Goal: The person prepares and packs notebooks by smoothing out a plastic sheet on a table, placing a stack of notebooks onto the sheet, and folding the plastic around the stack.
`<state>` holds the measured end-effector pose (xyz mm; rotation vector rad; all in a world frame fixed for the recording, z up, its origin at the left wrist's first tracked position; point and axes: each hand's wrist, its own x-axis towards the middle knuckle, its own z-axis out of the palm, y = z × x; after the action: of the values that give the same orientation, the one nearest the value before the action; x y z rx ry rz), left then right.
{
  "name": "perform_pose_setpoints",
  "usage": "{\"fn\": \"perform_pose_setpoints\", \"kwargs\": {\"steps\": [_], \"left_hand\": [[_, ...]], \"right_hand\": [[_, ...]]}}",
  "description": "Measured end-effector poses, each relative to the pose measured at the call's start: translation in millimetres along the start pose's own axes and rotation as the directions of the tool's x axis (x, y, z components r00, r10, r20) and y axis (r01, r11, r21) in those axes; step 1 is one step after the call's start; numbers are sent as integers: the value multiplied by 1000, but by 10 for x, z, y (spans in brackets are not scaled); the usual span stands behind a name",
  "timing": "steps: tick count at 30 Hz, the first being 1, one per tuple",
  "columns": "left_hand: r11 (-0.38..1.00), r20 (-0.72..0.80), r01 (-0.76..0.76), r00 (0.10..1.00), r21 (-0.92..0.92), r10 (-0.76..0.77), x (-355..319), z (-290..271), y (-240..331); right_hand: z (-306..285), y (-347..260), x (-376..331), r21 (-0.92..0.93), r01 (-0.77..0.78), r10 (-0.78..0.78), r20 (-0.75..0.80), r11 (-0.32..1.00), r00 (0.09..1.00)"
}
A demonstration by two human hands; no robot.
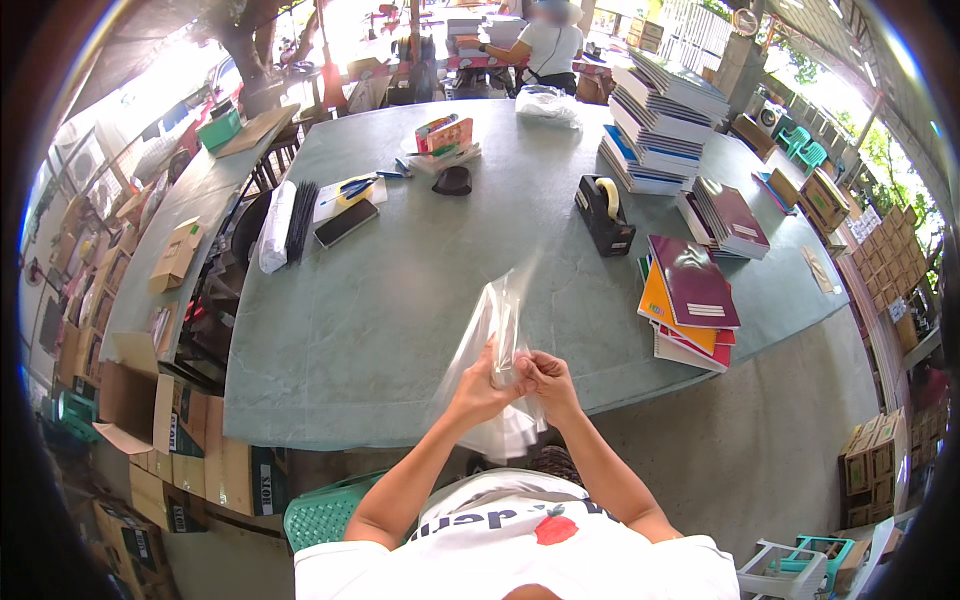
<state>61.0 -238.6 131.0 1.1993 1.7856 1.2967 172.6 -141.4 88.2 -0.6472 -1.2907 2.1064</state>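
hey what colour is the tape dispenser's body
The tape dispenser has a black body; head view.

Open tabletop (330, 340) lies left; notebooks (693, 280) block right.

A broad grey-green table (330, 350) fills the middle; a narrower table (202, 195) runs along ten o'clock (its edges look bent in this wide view). Grey floor (800, 400) shows at four, a green chair (318, 515) at seven, more green chairs (811, 155) at two. Strong daylight enters at eleven, past a tree trunk (245, 45); roofing (868, 38) slants near two.
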Motion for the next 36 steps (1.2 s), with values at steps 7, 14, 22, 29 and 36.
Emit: {"fn": "perform_pose_setpoints", "kwargs": {"steps": [7,14,22,29,36], "left_hand": [[799,-145,-94,989,-594,8,145,-685,-426],[528,-602,316,574,788,555,169,-1139,-825],[1000,-320,-19,947,25,26,617,318,179],[991,-322,119,937,-63,-133,844,306,218],[979,-300,202,934,-8,-195,1061,-82,145]], "right_hand": [[-260,-422,229,-86,163,-171,-102,983,980],[-498,-662,495,-55,125,-133,-172,991,976],[-443,-437,536,-57,41,-39,28,998,999],[-727,-566,492,59,-31,20,179,998,984],[-1001,-609,617,-440,-206,247,36,874,968]]}}
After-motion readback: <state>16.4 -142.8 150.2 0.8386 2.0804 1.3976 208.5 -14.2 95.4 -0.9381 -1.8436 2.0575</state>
